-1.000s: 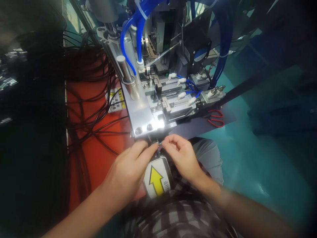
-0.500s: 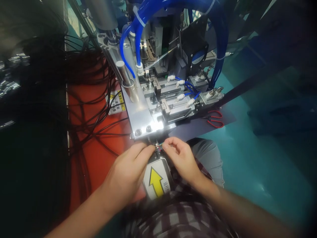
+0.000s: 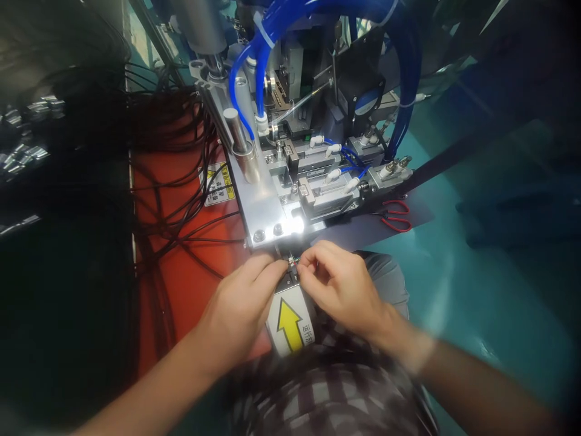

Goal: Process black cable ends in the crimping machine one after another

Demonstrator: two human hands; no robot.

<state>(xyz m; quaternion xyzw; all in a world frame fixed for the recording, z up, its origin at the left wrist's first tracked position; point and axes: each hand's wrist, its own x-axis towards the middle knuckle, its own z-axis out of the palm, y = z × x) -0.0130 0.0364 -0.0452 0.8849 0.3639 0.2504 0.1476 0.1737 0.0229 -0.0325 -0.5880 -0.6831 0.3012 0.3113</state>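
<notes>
Just in front of the machine's metal plate, a small whitish part (image 3: 291,263) with thin coloured wires (image 3: 296,261) lies between my fingertips. My left hand (image 3: 240,300) is closed, thumb and forefinger pressed together at the part's left side. What those fingertips grip is mostly hidden. From the right, my right hand (image 3: 342,287) pinches at the thin wires, its fingers curled. Below both hands is a white label with a yellow arrow (image 3: 289,324), fixed on a dark-edged housing.
The metal plate (image 3: 267,209) carries bolts and a steel post. Pneumatic cylinders with white fittings (image 3: 333,175) and thick blue hoses (image 3: 406,79) stand beyond. Black cables (image 3: 181,224) cross the red surface at left. Red-handled scissors (image 3: 397,216) lie at right.
The view has shifted slightly. My right hand has turned and come in a little closer over the wires, its fingers more curled. My left hand keeps nearly the same grip.
</notes>
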